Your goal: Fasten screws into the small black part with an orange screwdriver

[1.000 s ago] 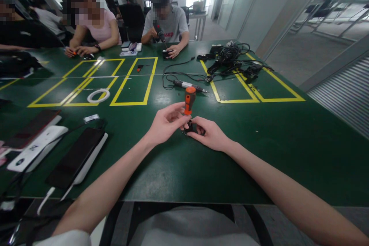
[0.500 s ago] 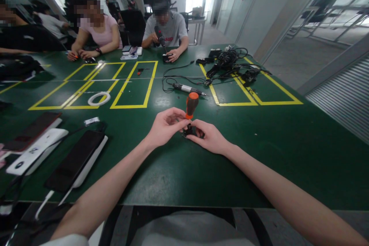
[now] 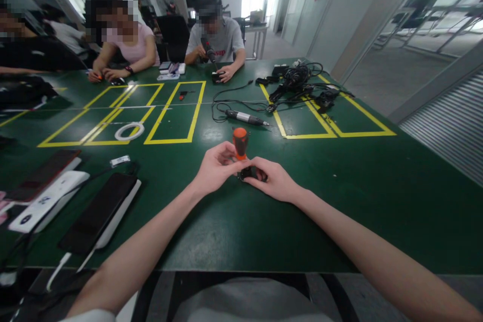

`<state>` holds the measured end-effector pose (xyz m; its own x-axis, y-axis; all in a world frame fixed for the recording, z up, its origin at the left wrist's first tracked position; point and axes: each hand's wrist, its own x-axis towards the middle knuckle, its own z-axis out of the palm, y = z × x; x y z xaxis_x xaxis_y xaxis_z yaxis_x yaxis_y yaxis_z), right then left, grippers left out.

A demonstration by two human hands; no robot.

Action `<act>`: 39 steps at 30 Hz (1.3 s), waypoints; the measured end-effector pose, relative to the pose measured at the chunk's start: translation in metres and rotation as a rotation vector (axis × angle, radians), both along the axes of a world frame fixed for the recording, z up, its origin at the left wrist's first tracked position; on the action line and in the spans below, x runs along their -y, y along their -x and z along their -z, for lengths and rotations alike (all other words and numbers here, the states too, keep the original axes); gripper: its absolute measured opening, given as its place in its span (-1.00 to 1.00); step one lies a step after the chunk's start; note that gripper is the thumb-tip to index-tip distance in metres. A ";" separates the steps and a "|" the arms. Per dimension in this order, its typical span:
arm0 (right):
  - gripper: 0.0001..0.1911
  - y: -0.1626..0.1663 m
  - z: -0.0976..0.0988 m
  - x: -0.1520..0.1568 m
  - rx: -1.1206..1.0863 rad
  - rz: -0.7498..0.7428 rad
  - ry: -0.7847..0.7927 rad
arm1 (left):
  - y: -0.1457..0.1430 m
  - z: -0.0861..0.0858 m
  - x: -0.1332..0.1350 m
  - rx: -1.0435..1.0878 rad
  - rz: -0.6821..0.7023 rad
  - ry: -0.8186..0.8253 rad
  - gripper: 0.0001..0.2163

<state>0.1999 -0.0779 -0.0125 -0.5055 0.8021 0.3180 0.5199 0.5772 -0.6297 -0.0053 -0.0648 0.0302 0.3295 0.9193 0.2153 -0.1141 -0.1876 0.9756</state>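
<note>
Between my hands a screwdriver [image 3: 240, 144] with an orange and dark grey handle stands nearly upright, its tip hidden. My left hand [image 3: 217, 167] is closed around its lower part, thumb and fingers just below the orange collar. A small black part [image 3: 246, 173] lies on the green table under the screwdriver. My right hand [image 3: 274, 179] grips this part from the right, its thumb and fingers curled round the side. The fingers cover most of the part, so its kind cannot be made out.
Beyond my hands lies a corded pen-shaped electric screwdriver [image 3: 247, 117], with a heap of black cables [image 3: 298, 83] behind. A white tape ring [image 3: 129, 131] is left of it. Phones [image 3: 98, 211] and a white power bank [image 3: 49, 201] sit at left. Two people work across the table.
The screwdriver handle has shifted left and slightly down, and my left fingers have moved a little with it. My right hand stays in place on the black part.
</note>
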 end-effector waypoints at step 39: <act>-0.86 0.001 0.000 0.001 -0.015 0.007 -0.001 | 0.001 -0.002 0.001 0.102 0.146 0.097 -0.59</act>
